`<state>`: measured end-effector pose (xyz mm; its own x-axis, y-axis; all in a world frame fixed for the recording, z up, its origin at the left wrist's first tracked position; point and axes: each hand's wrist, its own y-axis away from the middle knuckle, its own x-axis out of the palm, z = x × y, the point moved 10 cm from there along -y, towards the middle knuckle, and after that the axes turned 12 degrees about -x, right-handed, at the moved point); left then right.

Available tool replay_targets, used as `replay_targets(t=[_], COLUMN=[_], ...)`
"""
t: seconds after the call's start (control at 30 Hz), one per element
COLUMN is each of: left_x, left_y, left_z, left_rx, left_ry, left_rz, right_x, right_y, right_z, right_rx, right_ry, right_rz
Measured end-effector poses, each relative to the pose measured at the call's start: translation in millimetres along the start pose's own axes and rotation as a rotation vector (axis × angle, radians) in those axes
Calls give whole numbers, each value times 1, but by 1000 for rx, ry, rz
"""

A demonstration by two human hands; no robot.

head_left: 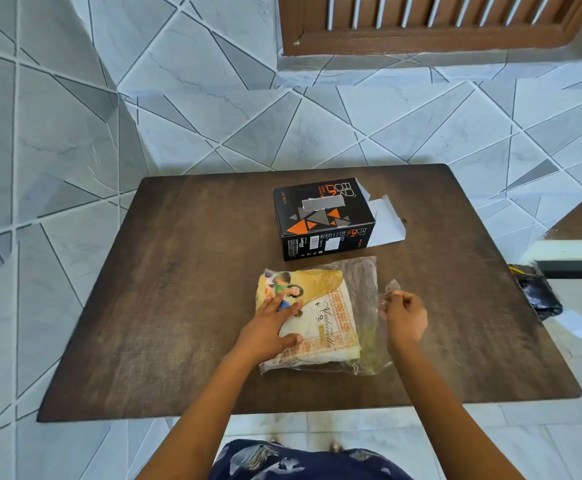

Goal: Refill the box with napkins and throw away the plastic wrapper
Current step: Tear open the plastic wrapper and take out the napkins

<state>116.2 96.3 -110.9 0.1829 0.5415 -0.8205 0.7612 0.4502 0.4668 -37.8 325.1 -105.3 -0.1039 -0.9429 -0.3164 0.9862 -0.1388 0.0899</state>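
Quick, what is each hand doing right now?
Left hand: open, pressed flat on the napkin pack.
Right hand: closed, pinching the edge of the clear plastic wrapper.

Bright, even daylight, soft shadows only. Faint sheen on the dark table [178,271] and glare on clear plastic wrapper [369,306]. Strong wide-angle bending at edges; floor tiles [57,133] curve. Slight softness, corners smeared.

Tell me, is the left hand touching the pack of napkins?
Touching. The head view shows the left hand pressed flat on the napkin pack, fingers spread over its printed wrapper.
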Motion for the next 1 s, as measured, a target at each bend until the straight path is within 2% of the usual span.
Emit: replay_targets(t=[0.1, 0.17, 0.3, 0.43, 0.5, 0.57, 0.67, 0.73, 0.77, 0.83, 0.97, 1.0], left_x=[1, 0, -2, -3, -3, -3, -4, -4, -4, -4, -5, -4], left_y=[1, 1, 1, 3, 4, 4, 5, 5, 5, 5, 6, 6], left_z=[-1, -2, -4, -4, -5, -6, -6, -6, -6, -5, -5, -5], left_rx=[-3, -7, -23, -32, -30, -29, -33, -36, -37, -41, -43, -42], left_ry=[-12, -25, -43, -49, -50, -55, -58, -50, -44, -38, -33, -26], left_rz=[-8, -17, -19, -18, -17, -17, -18, -13, -10, -6, -4, -1], right_x=[-16, -27, -37, -47, -40, -23, 2, 10, 12, 15, 28, 30], right_y=[0, 4, 2, 1, -3, -1, 4, 8, 10, 12, 27, 29], right_z=[-41, -48, -9, 25, 38, 46, 36, 23, 20, 17, 37, 41], right_rx=[198, 226, -38, -187, -290, -368, -333, -272, -241, -162, 91, 125], right_ry=[-58, -88, -2, 61, 49, 66, 337, 452, 427, 218, -476, -587], right_rz=[-60, -105, -71, -102, -17, 148, 379, 465, 483, 525, 755, 813])
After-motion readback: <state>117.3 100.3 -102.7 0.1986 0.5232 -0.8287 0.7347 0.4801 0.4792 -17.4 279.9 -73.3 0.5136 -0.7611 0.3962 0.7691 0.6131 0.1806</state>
